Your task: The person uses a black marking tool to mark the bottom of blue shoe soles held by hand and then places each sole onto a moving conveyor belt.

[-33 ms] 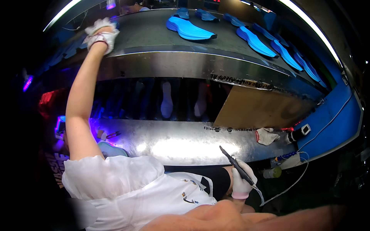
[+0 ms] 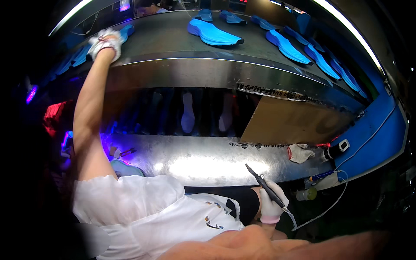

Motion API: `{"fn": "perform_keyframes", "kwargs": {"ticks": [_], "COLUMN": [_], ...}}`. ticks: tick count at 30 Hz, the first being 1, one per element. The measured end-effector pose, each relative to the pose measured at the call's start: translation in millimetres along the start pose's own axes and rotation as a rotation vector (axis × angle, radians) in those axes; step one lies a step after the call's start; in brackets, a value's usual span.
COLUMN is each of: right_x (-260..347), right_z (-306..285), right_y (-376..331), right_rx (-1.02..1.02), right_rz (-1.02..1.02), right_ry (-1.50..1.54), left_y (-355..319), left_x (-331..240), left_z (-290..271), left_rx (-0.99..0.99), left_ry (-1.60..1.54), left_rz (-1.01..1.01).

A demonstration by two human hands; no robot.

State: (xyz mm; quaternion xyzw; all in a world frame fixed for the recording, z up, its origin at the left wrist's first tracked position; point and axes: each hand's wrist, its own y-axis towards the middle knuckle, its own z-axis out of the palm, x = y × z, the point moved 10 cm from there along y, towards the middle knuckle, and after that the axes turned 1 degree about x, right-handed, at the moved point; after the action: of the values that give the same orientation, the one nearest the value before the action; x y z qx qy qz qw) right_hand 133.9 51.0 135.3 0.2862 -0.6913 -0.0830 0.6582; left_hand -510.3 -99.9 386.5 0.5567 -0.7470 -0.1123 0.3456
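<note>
My left arm stretches to the far left of the dark belt (image 2: 160, 37). My left hand (image 2: 105, 44), in a white glove, is over the belt's near edge, beside a blue shoe sole (image 2: 127, 32); its fingers are bunched and partly hidden, so any grip does not show. More blue soles (image 2: 81, 56) lie just left of it. Low on the right, my right hand (image 2: 272, 203), also gloved, is closed round a slim black pen-shaped tool (image 2: 265, 184) with a clear tube at its rear end. The tool's tip points up and left over the metal shelf (image 2: 199, 167).
Large blue soles (image 2: 215, 32) lie mid-belt, with several more (image 2: 289, 47) to the right. Under the belt, pale soles (image 2: 187, 112) show in a dark opening beside a brown board (image 2: 294, 119). A loose white glove (image 2: 300, 153) rests on the shelf. A person (image 2: 148, 8) is beyond the belt.
My left hand has shifted left and slightly nearer, uncovering more of the blue sole beside it; its fingers look less spread. My right hand and the tool have stayed nearly still.
</note>
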Motion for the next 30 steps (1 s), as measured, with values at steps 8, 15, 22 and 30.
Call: {"fn": "perform_keyframes", "kwargs": {"ticks": [8, 15, 22, 30], "right_x": [4.3, -54.7, -83.5, -107.8], "right_z": [0.7, -48.6, -73.6, -108.1], "right_y": [4.4, -22.4, -38.3, -48.2], "right_rx": [0.036, -0.425, -0.622, -0.774], "right_rz": [-0.006, 0.291, 0.359, 0.427], "right_ry": [-0.192, 0.097, 0.240, 0.291], "left_y": [36.1, -117.5, -423.3, -497.5], "left_x": [2.8, -80.3, -197.1, -323.4], "left_z": [27.1, -92.3, -140.7, -69.7], "left_rx": [-0.230, -0.357, -0.657, 0.423], "left_ry": [-0.505, -2.422, -1.775, -1.997], "left_rz": [0.136, 0.143, 1.393, 1.197]}}
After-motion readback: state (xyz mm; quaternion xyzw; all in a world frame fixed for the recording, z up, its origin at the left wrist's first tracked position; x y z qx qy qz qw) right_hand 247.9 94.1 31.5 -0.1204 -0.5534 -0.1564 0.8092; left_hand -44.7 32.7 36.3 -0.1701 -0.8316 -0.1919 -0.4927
